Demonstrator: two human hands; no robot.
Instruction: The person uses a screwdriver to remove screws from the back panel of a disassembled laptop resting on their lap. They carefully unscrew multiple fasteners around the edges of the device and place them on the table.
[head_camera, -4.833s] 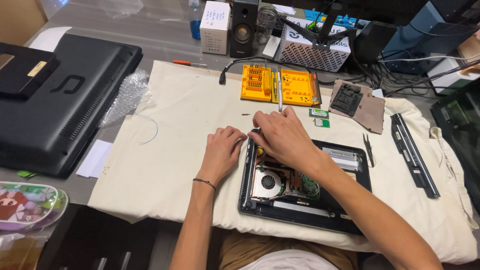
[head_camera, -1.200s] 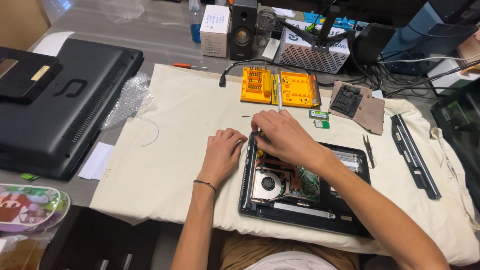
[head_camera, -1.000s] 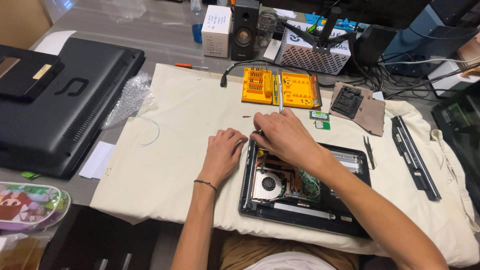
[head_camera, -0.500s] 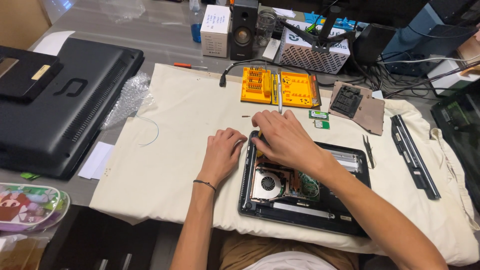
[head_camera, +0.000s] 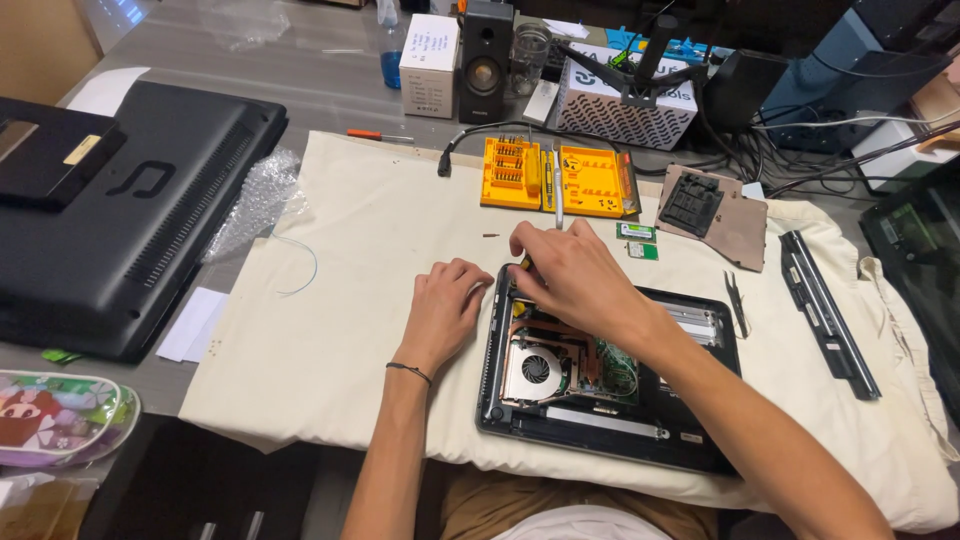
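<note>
Nothing has shifted: right hand (head_camera: 570, 275) fingers pinch a screwdriver (head_camera: 524, 264) over the opened laptop (head_camera: 690, 440), fan exposed.

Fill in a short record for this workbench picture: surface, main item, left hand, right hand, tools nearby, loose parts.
surface: cream cloth on a grey table
main item: opened laptop, fan exposed
left hand: resting on the cloth at the laptop's left edge
right hand: at the laptop's top left corner, pinching a small tool, mostly hidden
tools nearby: orange bit case, tweezers
loose parts: cover panel, battery
</note>
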